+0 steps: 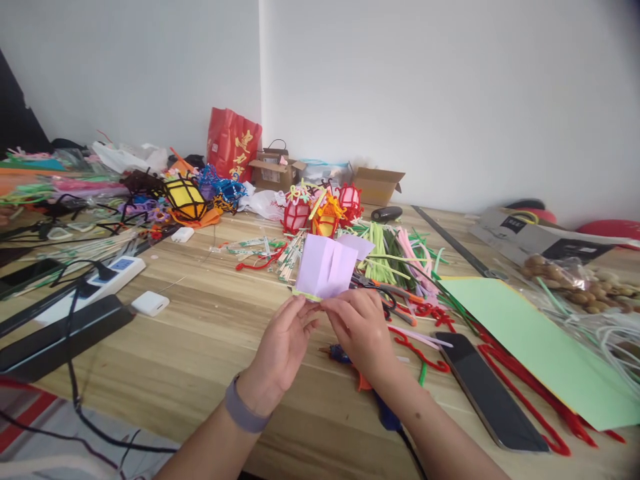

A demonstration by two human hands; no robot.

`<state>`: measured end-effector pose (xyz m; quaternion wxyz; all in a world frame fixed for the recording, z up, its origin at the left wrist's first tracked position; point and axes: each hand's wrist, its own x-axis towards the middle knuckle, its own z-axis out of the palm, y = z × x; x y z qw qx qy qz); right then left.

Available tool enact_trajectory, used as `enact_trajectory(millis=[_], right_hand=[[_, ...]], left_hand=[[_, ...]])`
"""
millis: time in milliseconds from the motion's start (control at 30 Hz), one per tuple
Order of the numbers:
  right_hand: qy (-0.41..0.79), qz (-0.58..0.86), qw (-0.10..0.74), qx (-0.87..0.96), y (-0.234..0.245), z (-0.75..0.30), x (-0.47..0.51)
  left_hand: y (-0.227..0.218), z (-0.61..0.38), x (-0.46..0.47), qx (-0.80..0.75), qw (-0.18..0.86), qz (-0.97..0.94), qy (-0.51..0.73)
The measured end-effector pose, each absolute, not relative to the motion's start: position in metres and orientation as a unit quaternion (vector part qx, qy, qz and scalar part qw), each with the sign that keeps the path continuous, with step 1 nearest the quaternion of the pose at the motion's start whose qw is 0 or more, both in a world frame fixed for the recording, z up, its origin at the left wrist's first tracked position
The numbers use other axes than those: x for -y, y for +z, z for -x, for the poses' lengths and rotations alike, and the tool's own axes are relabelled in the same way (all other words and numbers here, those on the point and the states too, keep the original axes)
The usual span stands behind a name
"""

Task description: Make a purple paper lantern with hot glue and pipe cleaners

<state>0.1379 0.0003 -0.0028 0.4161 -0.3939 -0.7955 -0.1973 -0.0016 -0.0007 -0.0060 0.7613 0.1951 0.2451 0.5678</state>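
Left hand (283,341), right hand (361,333) pinch paper (327,270) (fingertips closed).

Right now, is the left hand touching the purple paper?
Touching. In the head view, fingers of the left hand meet the purple paper at its lower edge.

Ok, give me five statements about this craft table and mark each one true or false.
1. The left hand and the right hand both hold the folded lilac paper. True.
2. The smartphone lies to the left of the hands. False: the smartphone lies to their right, screen dark.
3. A grey wristband sits on the left wrist. True.
4. The large paper sheet at the right is blue. False: it is light green.
5. A red bag stands at the back of the table, by the wall. True.
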Motion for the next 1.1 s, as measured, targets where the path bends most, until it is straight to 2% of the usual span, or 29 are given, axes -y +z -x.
enact_trajectory(millis=[133, 267, 433, 600, 667, 733, 833, 900, 1000, 1100], right_hand=[[-0.182, 0.389, 0.417, 0.801, -0.006, -0.136, 0.0], [-0.125, 0.405, 0.436, 0.794, -0.013, -0.129, -0.001], [-0.052, 0.416, 0.456, 0.785, -0.01, -0.13, -0.002], [-0.008, 0.482, 0.538, 0.691, 0.02, -0.161, -0.004], [0.056, 0.502, 0.554, 0.661, 0.031, -0.174, -0.006], [0.169, 0.502, 0.545, 0.649, 0.037, -0.183, -0.007], [0.341, 0.469, 0.525, 0.623, 0.037, -0.186, -0.009], [0.404, 0.439, 0.528, 0.604, 0.035, -0.186, -0.011], [0.417, 0.409, 0.538, 0.608, 0.032, -0.188, -0.014], [0.376, 0.398, 0.526, 0.651, 0.03, -0.193, -0.017]], left_hand=[[-0.007, 0.001, 0.0, -0.251, 0.713, -0.249, 0.605], [-0.008, 0.0, 0.0, -0.267, 0.63, -0.321, 0.655], [-0.01, 0.003, 0.003, -0.339, 0.534, -0.406, 0.66], [-0.006, 0.01, 0.009, -0.346, 0.432, -0.514, 0.655], [-0.005, 0.012, 0.011, -0.333, 0.395, -0.581, 0.629], [-0.005, 0.013, 0.01, -0.319, 0.364, -0.646, 0.59], [-0.007, 0.012, 0.008, -0.31, 0.358, -0.683, 0.556], [-0.007, 0.011, 0.007, -0.312, 0.375, -0.667, 0.563], [-0.004, 0.009, 0.009, -0.308, 0.409, -0.634, 0.58], [-0.002, 0.01, 0.011, -0.294, 0.465, -0.573, 0.608]])
